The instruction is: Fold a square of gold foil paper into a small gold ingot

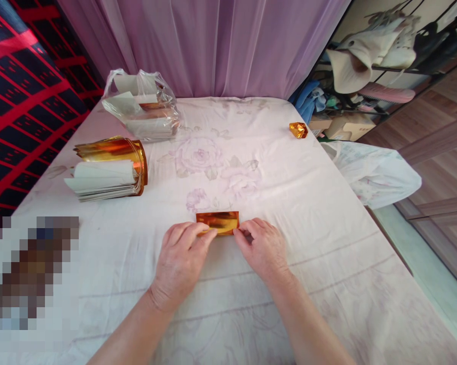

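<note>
A small rectangle of shiny gold foil paper (218,221) lies flat on the cloth in front of me, apparently folded. My left hand (183,253) has its thumb and fingers closed on the near left edge of it. At the right end, my right hand (262,247) pinches the near corner between thumb and fingertips. At the far right of the table sits a folded gold foil piece (298,130), shaped like a small nugget. To the left is a stack of gold foil sheets (110,149), with folded white-backed sheets (104,177) in front.
A clear plastic bag (145,109) with more paper sheets stands at the back left. The flowered tablecloth (228,289) covers the table. A white plastic bag (380,172) hangs at the right edge, beside a shelf with a cap (352,56). Purple curtain (205,48) hangs behind.
</note>
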`<state>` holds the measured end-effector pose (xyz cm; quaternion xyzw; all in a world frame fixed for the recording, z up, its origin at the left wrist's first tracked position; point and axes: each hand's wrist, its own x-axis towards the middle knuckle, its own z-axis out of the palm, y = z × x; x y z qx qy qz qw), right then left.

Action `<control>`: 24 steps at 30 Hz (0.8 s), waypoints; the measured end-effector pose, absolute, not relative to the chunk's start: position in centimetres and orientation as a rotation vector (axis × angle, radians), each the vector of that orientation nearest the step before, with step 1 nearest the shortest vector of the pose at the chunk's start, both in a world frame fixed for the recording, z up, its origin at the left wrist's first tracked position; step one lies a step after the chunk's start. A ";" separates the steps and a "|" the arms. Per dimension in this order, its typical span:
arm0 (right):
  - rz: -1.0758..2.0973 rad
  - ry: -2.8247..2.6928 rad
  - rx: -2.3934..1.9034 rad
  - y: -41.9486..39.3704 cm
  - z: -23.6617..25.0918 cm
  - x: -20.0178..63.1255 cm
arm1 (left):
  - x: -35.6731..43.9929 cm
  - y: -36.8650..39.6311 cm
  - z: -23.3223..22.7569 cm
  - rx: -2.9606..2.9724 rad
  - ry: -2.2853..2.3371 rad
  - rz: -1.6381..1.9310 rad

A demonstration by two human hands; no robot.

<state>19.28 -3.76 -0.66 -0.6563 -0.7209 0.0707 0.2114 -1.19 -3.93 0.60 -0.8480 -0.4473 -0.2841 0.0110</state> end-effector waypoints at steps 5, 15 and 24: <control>0.176 -2.011 -1.838 -3.7 -0.6 19.2 | 0.4 -5.4 0.4 -2.771 -1.220 -0.885; 0.179 -2.019 -1.816 -3.7 -0.6 19.4 | 0.7 -5.6 -0.6 -2.783 -1.213 -0.721; 0.200 -2.025 -1.825 -3.6 -0.7 19.5 | 1.1 -6.5 -1.1 -2.839 -1.375 -0.590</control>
